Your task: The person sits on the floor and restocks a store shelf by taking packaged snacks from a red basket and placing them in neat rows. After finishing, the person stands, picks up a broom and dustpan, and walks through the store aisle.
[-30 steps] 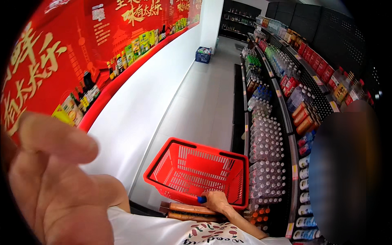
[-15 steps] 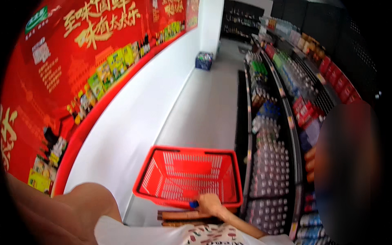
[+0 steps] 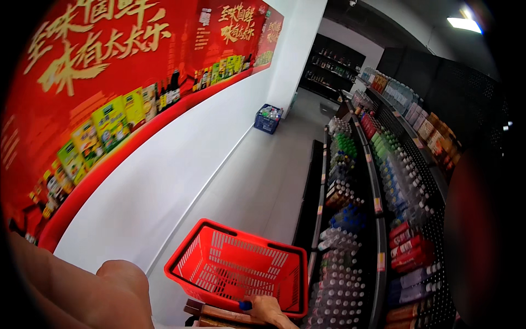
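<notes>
An empty red plastic shopping basket (image 3: 257,246) with slotted sides stands in front of me, low in the picture, tilted in the view. At its near rim, my right hand (image 3: 264,308) is closed, its forearm coming from the lower edge. Beside the fingers shows a small dark-blue thing (image 3: 245,305) whose kind I cannot make out. Just under the near rim lies a brown wooden-looking bar (image 3: 222,313), partly cut off. My left hand (image 3: 93,290) is very large and close at the lower left; its fingers are mostly hidden, and I see nothing held in it.
Along the right run black shelves (image 3: 378,241) packed with bottles (image 3: 350,274) and red packs (image 3: 406,247). A white wall (image 3: 181,159) with a red printed banner (image 3: 192,38) lines the left. Farther down the grey aisle (image 3: 257,181), a blue crate (image 3: 267,122) of bottles stands by the wall.
My view has tilted and lifted, showing more of the far shelves and a ceiling light. The basket and right hand now sit lower and farther left in the picture; the right hand keeps its hold.
</notes>
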`<action>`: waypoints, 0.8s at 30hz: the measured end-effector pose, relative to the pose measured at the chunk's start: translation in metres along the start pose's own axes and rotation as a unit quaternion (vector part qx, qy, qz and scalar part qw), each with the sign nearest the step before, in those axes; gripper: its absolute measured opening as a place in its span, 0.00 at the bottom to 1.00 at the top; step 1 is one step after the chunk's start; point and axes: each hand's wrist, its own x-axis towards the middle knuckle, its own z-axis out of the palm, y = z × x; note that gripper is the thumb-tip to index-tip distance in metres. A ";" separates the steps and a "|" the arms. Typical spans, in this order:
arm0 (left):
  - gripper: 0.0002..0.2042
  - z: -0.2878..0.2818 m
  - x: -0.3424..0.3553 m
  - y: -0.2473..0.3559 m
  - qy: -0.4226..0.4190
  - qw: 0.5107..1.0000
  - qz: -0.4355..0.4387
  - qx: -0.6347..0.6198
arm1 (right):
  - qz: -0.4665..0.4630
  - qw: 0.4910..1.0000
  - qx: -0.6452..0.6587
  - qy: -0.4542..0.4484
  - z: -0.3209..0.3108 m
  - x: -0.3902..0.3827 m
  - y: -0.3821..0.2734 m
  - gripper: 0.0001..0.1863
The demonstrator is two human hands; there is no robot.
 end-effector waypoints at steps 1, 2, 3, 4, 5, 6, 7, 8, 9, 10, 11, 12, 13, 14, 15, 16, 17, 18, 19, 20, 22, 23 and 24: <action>0.15 0.007 -0.009 -0.021 0.002 1.000 -0.005 -0.007 | 0.003 1.000 -0.012 0.022 -0.016 0.011 0.007 0.22; 0.15 0.013 -0.015 -0.047 0.007 1.000 -0.003 -0.013 | 0.007 0.999 -0.024 0.044 -0.033 0.024 0.012 0.21; 0.14 0.018 -0.018 -0.066 0.001 1.000 -0.019 -0.009 | 0.038 0.997 -0.057 0.032 -0.045 0.049 0.019 0.21; 0.14 0.024 -0.025 -0.089 -0.004 0.999 -0.036 -0.006 | 0.072 0.993 -0.090 0.011 -0.053 0.077 0.032 0.20; 0.13 0.035 -0.030 -0.111 -0.001 0.999 -0.046 -0.014 | 0.057 0.997 -0.048 0.015 -0.069 0.087 0.042 0.21; 0.13 0.042 -0.030 -0.135 0.005 0.999 -0.042 -0.017 | 0.033 0.999 -0.014 0.039 -0.097 0.106 0.048 0.21; 0.12 0.049 -0.033 -0.149 0.005 0.998 -0.051 -0.019 | 0.033 0.997 -0.012 0.063 -0.103 0.115 0.056 0.21; 0.12 0.055 -0.040 -0.171 0.006 0.998 -0.059 -0.017 | 0.030 0.996 0.006 0.083 -0.114 0.129 0.059 0.21; 0.11 0.055 -0.040 -0.189 0.002 0.998 -0.063 0.001 | 0.023 0.997 -0.002 0.072 -0.134 0.147 0.053 0.21; 0.11 0.074 -0.057 -0.214 0.007 0.995 -0.094 -0.019 | 0.056 0.996 0.008 0.073 -0.148 0.152 0.061 0.21; 0.11 0.091 -0.080 -0.239 0.003 0.990 -0.140 -0.034 | 0.077 0.995 0.012 0.068 -0.159 0.161 0.076 0.20; 0.10 0.111 -0.100 -0.256 -0.017 0.979 -0.194 -0.052 | 0.092 0.993 0.018 0.066 -0.169 0.169 0.088 0.20; 0.10 0.123 -0.117 -0.270 -0.055 0.964 -0.254 -0.065 | 0.092 0.994 0.017 0.062 -0.182 0.183 0.094 0.20; 0.10 0.134 -0.143 -0.281 -0.113 0.929 -0.340 -0.090 | 0.086 0.994 0.024 0.067 -0.194 0.200 0.098 0.19; 0.03 0.142 -0.166 -0.286 -0.192 0.868 -0.431 -0.151 | 0.072 0.994 0.028 0.075 -0.206 0.216 0.101 0.17; 0.01 0.146 -0.195 -0.292 -0.281 0.796 -0.506 -0.179 | 0.062 0.994 0.031 0.083 -0.220 0.231 0.104 0.17; 0.06 0.143 -0.224 -0.297 -0.353 0.695 -0.597 -0.189 | 0.068 0.996 0.019 0.046 -0.240 0.251 0.101 0.16; 0.08 0.150 -0.253 -0.298 -0.424 0.622 -0.637 -0.168 | 0.055 0.997 0.024 0.046 -0.256 0.266 0.108 0.16; 0.10 0.152 -0.275 -0.301 -0.488 0.569 -0.644 -0.154 | 0.041 0.998 0.028 0.046 -0.271 0.282 0.116 0.16; 0.10 0.156 -0.288 -0.312 -0.576 0.494 -0.633 -0.155 | 0.043 0.998 0.024 0.042 -0.283 0.296 0.125 0.16; 0.11 0.174 -0.305 -0.336 -0.624 0.506 -0.581 -0.131 | 0.026 0.998 0.034 0.044 -0.307 0.333 0.153 0.20; 0.11 0.186 -0.314 -0.351 -0.620 0.502 -0.590 -0.122 | 0.022 0.998 0.037 0.049 -0.322 0.349 0.164 0.20; 0.10 0.197 -0.324 -0.367 -0.618 0.498 -0.599 -0.109 | 0.016 0.998 0.041 0.054 -0.337 0.368 0.176 0.19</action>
